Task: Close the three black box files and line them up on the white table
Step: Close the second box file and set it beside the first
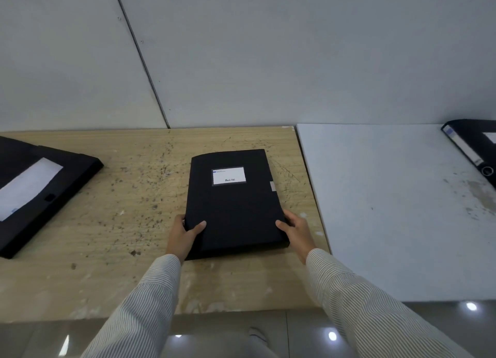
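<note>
A shut black box file (233,204) with a white label lies flat in the middle of the wooden table (128,202). My left hand (183,237) grips its near left edge and my right hand (296,230) grips its near right edge, thumbs on the lid. A second black box file (40,188) lies at the far left, a white sheet showing on it; whether its lid is down I cannot tell. A third black box file (475,148) rests on the white table (389,210) at the far right, partly cut off by the frame.
The white table adjoins the wooden one on its right. A grey panelled wall (241,54) stands right behind both tables. Shiny floor (268,336) shows below the near edges. The wooden top is scuffed and speckled.
</note>
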